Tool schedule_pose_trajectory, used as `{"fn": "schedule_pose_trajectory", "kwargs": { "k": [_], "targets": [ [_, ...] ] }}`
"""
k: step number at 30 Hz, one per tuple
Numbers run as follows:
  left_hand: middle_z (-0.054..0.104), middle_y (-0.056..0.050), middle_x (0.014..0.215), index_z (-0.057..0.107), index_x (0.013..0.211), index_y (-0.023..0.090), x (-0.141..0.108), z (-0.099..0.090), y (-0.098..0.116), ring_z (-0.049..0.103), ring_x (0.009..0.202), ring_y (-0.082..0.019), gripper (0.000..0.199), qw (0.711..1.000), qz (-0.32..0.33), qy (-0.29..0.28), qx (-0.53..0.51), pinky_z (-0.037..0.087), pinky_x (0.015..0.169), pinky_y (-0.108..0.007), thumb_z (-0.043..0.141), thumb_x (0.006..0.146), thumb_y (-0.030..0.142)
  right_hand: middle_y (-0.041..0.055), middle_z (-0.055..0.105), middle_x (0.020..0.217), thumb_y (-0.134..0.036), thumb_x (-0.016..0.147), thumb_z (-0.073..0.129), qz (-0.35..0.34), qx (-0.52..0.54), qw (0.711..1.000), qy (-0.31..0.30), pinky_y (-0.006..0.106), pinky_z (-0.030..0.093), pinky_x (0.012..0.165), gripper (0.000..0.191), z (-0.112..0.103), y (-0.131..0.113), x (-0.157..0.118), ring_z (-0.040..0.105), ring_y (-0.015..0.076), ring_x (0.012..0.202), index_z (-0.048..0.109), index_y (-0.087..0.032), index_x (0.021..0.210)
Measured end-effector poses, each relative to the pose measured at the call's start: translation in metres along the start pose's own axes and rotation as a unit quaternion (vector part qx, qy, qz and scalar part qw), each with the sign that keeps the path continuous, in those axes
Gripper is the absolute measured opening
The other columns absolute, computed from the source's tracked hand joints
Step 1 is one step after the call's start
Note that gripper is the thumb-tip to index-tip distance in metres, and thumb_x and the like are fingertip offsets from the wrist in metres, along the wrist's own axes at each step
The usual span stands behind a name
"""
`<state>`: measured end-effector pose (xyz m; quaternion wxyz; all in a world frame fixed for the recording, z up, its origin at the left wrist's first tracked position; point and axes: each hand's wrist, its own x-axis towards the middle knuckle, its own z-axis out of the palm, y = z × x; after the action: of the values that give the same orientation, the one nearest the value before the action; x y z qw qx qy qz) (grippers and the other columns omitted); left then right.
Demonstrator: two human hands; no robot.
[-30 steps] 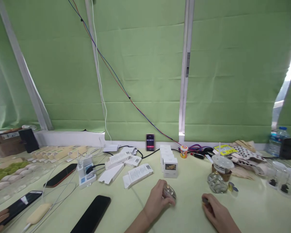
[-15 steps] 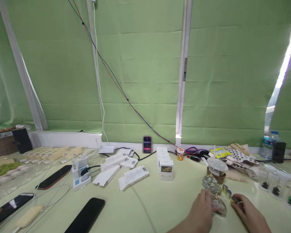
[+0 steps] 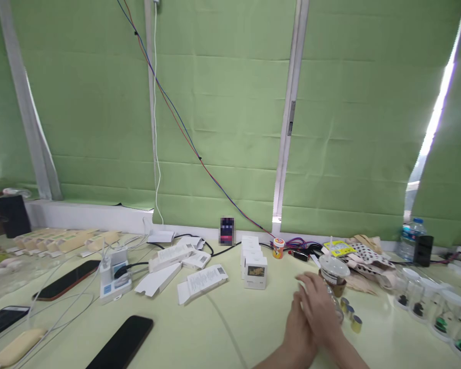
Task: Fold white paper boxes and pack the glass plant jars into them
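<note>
My left hand [image 3: 296, 324] and my right hand [image 3: 321, 306] are pressed together above the table at the lower right. The right fingers lie stretched across the left ones, and I see nothing held between them, though the palms are hidden. Just behind the right hand, clear rounded glass pieces [image 3: 337, 306] are partly covered by it. To their right, three small gold-and-grey cylinders [image 3: 356, 324] stand in a short row on the table.
Behind the hands sits a plastic-lidded bowl [image 3: 333, 270]. Clear capped jars [image 3: 447, 310] line the right side. White boxes [image 3: 255, 272] and opened cartons [image 3: 203, 284] lie mid-table. Phones [image 3: 121, 342], cables and a power strip [image 3: 115, 284] occupy the left.
My left hand has left the glass piece and my right hand has let go of a small cylinder, now on the table. Both hands have come together. The view has shifted slightly right.
</note>
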<state>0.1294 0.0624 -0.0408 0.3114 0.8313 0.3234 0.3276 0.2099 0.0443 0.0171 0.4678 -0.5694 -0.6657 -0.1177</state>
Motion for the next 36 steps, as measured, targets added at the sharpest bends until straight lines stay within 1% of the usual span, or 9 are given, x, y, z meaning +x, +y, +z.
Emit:
{"fn": "schedule_pose_trajectory", "kwargs": {
  "k": [2,6,10,13,17,22,27,32,36],
  "targets": [
    [0.042,-0.013,0.132,0.038,0.131,0.023,-0.017,-0.022,-0.006,0.036,0.123,-0.032,0.062,0.999,-0.015,0.028,0.006,0.029,0.105,-0.045,0.051,0.071,0.015,0.0079,0.055,0.114,-0.024,0.089,0.038,-0.031,-0.004,0.996,-0.085,0.04,0.04,0.095,0.028,0.028,-0.03,0.031,0.049,0.0247,0.11,0.054,-0.024,0.113],
    [0.044,-0.014,0.113,0.04,0.114,0.013,-0.054,-0.08,-0.024,0.044,0.106,-0.025,0.048,0.977,-0.086,0.196,0.007,0.035,0.097,-0.039,0.044,0.066,0.007,0.0099,0.059,0.112,-0.017,0.08,0.054,-0.031,-0.103,0.983,-0.151,0.039,0.041,0.089,0.033,0.076,-0.06,0.067,0.049,0.028,0.106,0.054,-0.019,0.113],
    [0.042,-0.008,0.101,0.04,0.102,0.017,-0.072,-0.131,-0.045,0.045,0.096,-0.022,0.036,0.946,-0.11,0.304,0.017,0.038,0.089,-0.037,0.043,0.068,0.006,0.0145,0.059,0.109,-0.008,0.075,0.055,-0.026,-0.123,0.981,-0.144,0.04,0.042,0.083,0.037,0.096,-0.053,0.062,0.05,0.031,0.103,0.054,-0.015,0.112],
    [0.041,-0.008,0.104,0.04,0.103,0.018,-0.072,-0.152,-0.057,0.045,0.097,-0.022,0.038,0.936,-0.108,0.335,0.009,0.038,0.09,-0.038,0.046,0.068,0.008,0.0138,0.058,0.111,-0.003,0.075,0.05,-0.068,-0.121,0.982,-0.13,0.036,0.044,0.081,0.038,0.098,-0.04,0.049,0.054,0.0282,0.1,0.054,-0.017,0.11],
    [0.042,-0.01,0.118,0.04,0.116,0.018,-0.07,-0.162,-0.057,0.041,0.114,-0.025,0.052,0.958,-0.06,0.279,-0.016,0.031,0.101,-0.042,0.055,0.067,0.011,0.0114,0.058,0.111,-0.003,0.078,0.041,-0.115,-0.075,0.983,-0.121,0.029,0.048,0.071,0.04,0.098,-0.026,0.021,0.06,0.0219,0.087,0.053,-0.018,0.113],
    [0.024,-0.01,0.149,0.024,0.142,0.025,-0.075,-0.173,-0.041,0.015,0.138,-0.033,0.09,0.999,0.018,0.05,-0.006,0.012,0.112,-0.051,0.07,0.065,0.023,0.0086,0.063,0.109,-0.011,0.087,0.034,-0.197,-0.006,0.979,-0.059,0.029,0.05,0.078,0.033,0.089,-0.009,-0.024,0.062,0.02,0.089,0.057,-0.023,0.107],
    [0.027,-0.008,0.15,0.021,0.145,0.027,-0.077,-0.175,-0.032,0.007,0.139,-0.038,0.101,0.99,0.049,-0.122,0.048,0.001,0.11,-0.057,0.075,0.061,0.037,0.0045,0.064,0.102,-0.022,0.091,0.035,-0.205,0.117,0.961,-0.146,0.025,0.051,0.076,0.026,0.059,-0.011,-0.035,0.061,0.0166,0.088,0.058,-0.026,0.104],
    [0.045,-0.01,0.127,0.034,0.138,0.027,-0.076,-0.167,-0.026,0.041,0.119,-0.029,0.087,0.993,0.051,-0.087,0.054,0.035,0.102,-0.04,0.073,0.06,0.029,0.0095,0.06,0.108,-0.026,0.09,0.042,-0.234,0.166,0.946,-0.151,0.033,0.049,0.08,0.019,0.039,-0.017,-0.028,0.057,0.0211,0.098,0.058,-0.022,0.099],
    [0.047,-0.007,0.113,0.045,0.123,0.026,-0.074,-0.162,-0.026,0.045,0.107,-0.024,0.07,0.995,0.0,0.0,0.101,0.041,0.093,-0.034,0.071,0.058,0.023,0.0097,0.061,0.099,-0.04,0.091,0.04,-0.229,0.194,0.941,-0.16,0.04,0.046,0.08,0.029,0.037,-0.019,-0.025,0.054,0.0255,0.098,0.059,-0.022,0.08]
  ]
}}
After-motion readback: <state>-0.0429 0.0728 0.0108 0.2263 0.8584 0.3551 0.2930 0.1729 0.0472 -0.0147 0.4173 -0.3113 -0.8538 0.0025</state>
